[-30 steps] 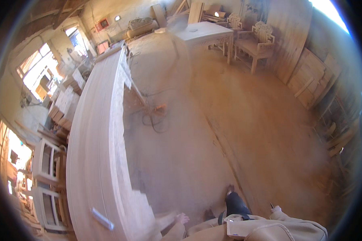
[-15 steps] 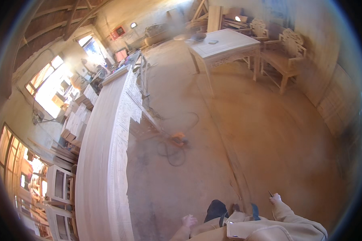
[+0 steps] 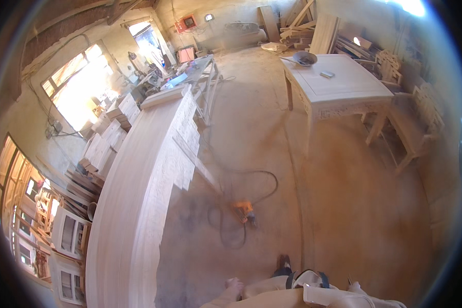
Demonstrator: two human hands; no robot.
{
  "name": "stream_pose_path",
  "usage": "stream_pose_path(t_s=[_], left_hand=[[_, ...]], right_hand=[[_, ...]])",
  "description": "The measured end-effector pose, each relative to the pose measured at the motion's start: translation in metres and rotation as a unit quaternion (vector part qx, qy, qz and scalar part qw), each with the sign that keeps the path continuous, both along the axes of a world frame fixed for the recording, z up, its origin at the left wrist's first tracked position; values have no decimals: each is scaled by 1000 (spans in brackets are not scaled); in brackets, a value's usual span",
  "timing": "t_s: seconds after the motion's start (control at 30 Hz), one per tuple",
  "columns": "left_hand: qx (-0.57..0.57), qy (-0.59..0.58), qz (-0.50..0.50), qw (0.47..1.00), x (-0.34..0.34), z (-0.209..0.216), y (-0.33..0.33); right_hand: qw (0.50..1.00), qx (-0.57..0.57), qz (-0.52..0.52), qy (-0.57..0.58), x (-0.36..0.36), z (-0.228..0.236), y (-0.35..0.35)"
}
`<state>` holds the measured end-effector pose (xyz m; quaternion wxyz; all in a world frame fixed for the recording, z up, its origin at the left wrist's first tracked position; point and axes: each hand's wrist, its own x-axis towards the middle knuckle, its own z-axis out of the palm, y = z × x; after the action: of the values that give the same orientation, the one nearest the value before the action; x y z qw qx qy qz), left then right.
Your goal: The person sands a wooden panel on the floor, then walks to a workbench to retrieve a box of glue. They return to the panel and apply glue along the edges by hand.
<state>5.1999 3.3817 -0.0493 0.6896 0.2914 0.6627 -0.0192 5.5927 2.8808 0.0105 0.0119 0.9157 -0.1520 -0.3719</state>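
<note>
Head view: left hand (image 3: 234, 287) near pale wooden piece (image 3: 133, 190), grip unclear; right hand (image 3: 355, 288) clamped on slim dark object (image 3: 349, 281); hands apart; orange tool (image 3: 244, 208) on floor (image 3: 344, 215).

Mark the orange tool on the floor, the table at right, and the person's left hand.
Orange tool (image 3: 244, 208): head view, orange body.
Table (image 3: 344, 88): head view, bare top.
Left hand (image 3: 234, 285): head view, middle of the hand.

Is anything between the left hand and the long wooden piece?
Nothing visible: only floor shows between the left hand and the long wooden piece. The orange tool lies on the floor farther ahead.
</note>
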Motion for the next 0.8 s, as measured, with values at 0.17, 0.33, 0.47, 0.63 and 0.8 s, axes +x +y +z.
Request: stream_pose_path(t_s=[0.17,0.33,0.47,0.63,0.8], left_hand=[[45,-64,-37,996,157,-9,103],[93,-57,-49,993,272,-13,185],[-3,-125,47,991,312,-21,239],[-49,-81,108,990,333,8,292],[29,30,179,983,403,31,342]], right_hand=[[999,-37,-39,10,83,26,68],[999,-37,-25,9,201,8,166],[1000,6,20,-4,318,-13,281],[970,162,179,-31,469,-11,486],[929,236,284,-8,587,13,689]])
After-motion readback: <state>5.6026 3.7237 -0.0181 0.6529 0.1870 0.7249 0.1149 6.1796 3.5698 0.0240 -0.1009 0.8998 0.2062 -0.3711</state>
